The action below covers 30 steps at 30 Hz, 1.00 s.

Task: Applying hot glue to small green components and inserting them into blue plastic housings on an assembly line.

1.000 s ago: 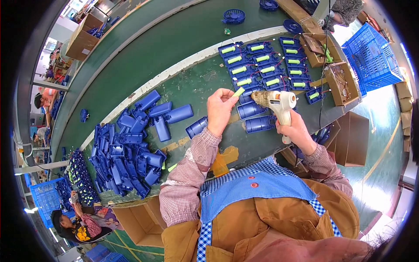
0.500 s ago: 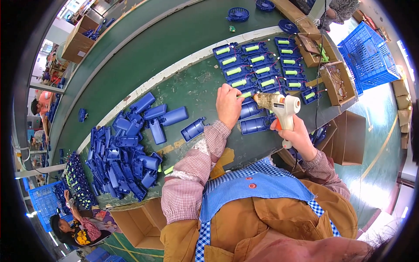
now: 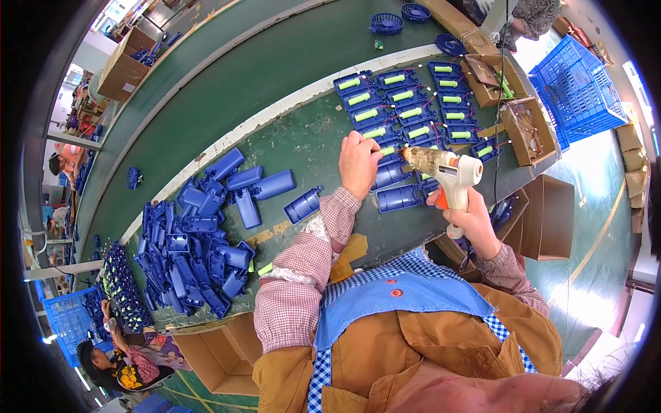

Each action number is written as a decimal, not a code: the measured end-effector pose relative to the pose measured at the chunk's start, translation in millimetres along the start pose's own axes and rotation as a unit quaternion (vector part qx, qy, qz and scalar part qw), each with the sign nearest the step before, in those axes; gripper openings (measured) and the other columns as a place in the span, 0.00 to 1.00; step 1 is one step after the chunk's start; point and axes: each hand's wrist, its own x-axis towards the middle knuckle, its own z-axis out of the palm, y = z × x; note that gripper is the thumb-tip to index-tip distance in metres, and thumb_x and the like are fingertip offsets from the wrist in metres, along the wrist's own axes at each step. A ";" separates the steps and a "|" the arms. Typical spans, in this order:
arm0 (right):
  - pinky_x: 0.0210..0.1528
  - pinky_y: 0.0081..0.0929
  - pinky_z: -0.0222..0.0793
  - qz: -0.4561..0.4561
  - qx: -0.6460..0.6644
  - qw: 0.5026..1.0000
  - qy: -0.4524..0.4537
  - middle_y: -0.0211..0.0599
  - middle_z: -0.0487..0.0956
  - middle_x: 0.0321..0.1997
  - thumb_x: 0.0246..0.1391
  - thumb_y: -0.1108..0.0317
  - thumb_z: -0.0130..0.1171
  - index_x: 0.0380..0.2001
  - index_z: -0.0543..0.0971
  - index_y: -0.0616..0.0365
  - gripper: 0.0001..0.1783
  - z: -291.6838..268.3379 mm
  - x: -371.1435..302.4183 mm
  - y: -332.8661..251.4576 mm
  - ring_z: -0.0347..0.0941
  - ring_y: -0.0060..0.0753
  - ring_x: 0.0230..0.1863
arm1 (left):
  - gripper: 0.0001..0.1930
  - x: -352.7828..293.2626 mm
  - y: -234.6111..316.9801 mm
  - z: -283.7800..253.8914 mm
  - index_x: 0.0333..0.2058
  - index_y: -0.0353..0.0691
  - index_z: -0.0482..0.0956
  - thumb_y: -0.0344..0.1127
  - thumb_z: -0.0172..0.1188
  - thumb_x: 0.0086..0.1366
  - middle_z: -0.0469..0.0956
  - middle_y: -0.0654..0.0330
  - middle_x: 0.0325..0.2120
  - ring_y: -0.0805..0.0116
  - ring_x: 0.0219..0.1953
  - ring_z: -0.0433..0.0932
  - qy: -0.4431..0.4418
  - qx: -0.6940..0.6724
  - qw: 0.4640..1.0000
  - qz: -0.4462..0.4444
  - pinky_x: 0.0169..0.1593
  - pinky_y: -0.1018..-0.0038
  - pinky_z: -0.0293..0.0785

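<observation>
My left hand is closed, its fingertips pinching the end of a light green battery cell that lies in a blue plastic shell. In my right hand is a white hot glue gun with an orange trigger. Its brown-stained nozzle points left, just beside the cell's right end; whether it touches cannot be told. Two blue half-shells without visible cells lie in front of the hands. Behind them stand rows of blue shells, each with a green cell and thin wires.
A heap of blue shells covers the table's left side. Cardboard boxes and a blue crate stand at the right. A black cable hangs near the gun. Round blue grilles sit on the green belt.
The glue gun has shifted slightly right, its nozzle still by the cell. The left hand has barely moved, keeping its pinch. Grilles on the belt have moved a little to the right.
</observation>
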 end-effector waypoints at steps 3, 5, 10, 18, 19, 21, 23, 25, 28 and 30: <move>0.50 0.23 0.65 -0.023 0.008 1.000 0.002 0.36 0.77 0.43 0.38 0.80 0.50 0.48 0.70 0.66 0.27 -2.9 -8.4 -2.7 0.71 0.26 0.46 | 0.15 -3.2 5.0 -2.9 0.34 0.41 0.75 0.26 0.66 0.45 0.66 0.59 0.27 0.60 0.34 0.68 0.052 -0.026 0.998 0.017 0.40 0.67 0.67; 0.51 0.24 0.65 -0.036 0.017 0.999 0.008 0.37 0.77 0.44 0.37 0.80 0.50 0.49 0.70 0.66 0.28 -3.5 -11.4 -3.9 0.71 0.27 0.47 | 0.17 -1.4 12.8 -10.6 0.35 0.41 0.73 0.25 0.66 0.44 0.64 0.60 0.25 0.61 0.32 0.67 0.084 -0.061 0.995 -0.017 0.39 0.68 0.66; 0.61 0.32 0.61 -0.085 0.078 0.993 -0.011 0.46 0.76 0.49 0.36 0.70 0.52 0.50 0.68 0.68 0.32 5.0 0.3 -8.5 0.72 0.37 0.52 | 0.11 -12.9 23.1 -36.3 0.33 0.37 0.74 0.24 0.64 0.49 0.68 0.60 0.24 0.67 0.27 0.70 0.057 -0.165 0.984 -0.038 0.32 0.72 0.68; 0.49 0.27 0.68 -0.111 0.018 0.992 -0.052 0.33 0.76 0.47 0.36 0.70 0.59 0.49 0.72 0.64 0.30 44.9 23.6 -1.7 0.72 0.26 0.45 | 0.20 -73.1 84.3 -69.6 0.51 0.35 0.72 0.29 0.59 0.58 0.75 0.61 0.46 0.72 0.47 0.73 -0.202 -0.541 0.802 -0.151 0.54 0.74 0.68; 0.43 0.25 0.69 -0.119 -0.010 0.991 -0.053 0.31 0.76 0.43 0.36 0.69 0.60 0.48 0.72 0.64 0.29 50.6 24.5 1.6 0.72 0.22 0.41 | 0.21 -77.0 84.8 -65.9 0.51 0.34 0.72 0.29 0.59 0.58 0.75 0.60 0.46 0.71 0.48 0.72 -0.181 -0.542 0.803 -0.168 0.54 0.73 0.68; 0.39 0.21 0.68 -0.100 0.046 0.990 -0.088 0.29 0.75 0.39 0.36 0.71 0.59 0.46 0.72 0.62 0.27 64.2 20.7 1.1 0.70 0.19 0.38 | 0.21 -80.6 73.1 -60.2 0.50 0.33 0.73 0.31 0.61 0.57 0.75 0.60 0.46 0.72 0.47 0.73 -0.160 -0.552 0.796 -0.189 0.53 0.73 0.68; 0.39 0.22 0.68 -0.104 0.013 0.988 -0.109 0.29 0.74 0.39 0.37 0.74 0.56 0.48 0.70 0.63 0.28 74.8 23.0 12.8 0.70 0.19 0.37 | 0.20 -88.3 54.7 -51.9 0.51 0.34 0.72 0.32 0.60 0.59 0.76 0.62 0.45 0.74 0.46 0.73 -0.152 -0.564 0.790 -0.187 0.53 0.74 0.68; 0.38 0.22 0.69 -0.112 0.018 0.981 -0.157 0.29 0.74 0.38 0.40 0.73 0.58 0.49 0.69 0.63 0.27 82.9 25.7 11.7 0.70 0.20 0.37 | 0.21 -98.2 56.1 -63.0 0.51 0.33 0.71 0.33 0.60 0.61 0.76 0.61 0.44 0.73 0.46 0.74 -0.109 -0.578 0.788 -0.180 0.52 0.74 0.68; 0.40 0.27 0.72 -0.052 -0.181 0.934 -0.305 0.38 0.77 0.39 0.49 0.62 0.62 0.51 0.69 0.64 0.28 76.0 40.0 -20.7 0.74 0.26 0.39 | 0.20 -106.8 50.6 -80.7 0.50 0.33 0.71 0.37 0.58 0.63 0.77 0.61 0.41 0.73 0.42 0.76 -0.094 -0.601 0.757 -0.239 0.48 0.75 0.71; 0.47 0.30 0.72 -0.148 -0.354 0.838 -0.389 0.45 0.79 0.47 0.47 0.56 0.63 0.48 0.75 0.65 0.29 66.1 63.4 -61.8 0.78 0.36 0.44 | 0.18 -111.4 30.8 -78.2 0.49 0.34 0.72 0.38 0.58 0.64 0.77 0.61 0.40 0.75 0.39 0.77 -0.088 -0.577 0.774 -0.246 0.45 0.76 0.72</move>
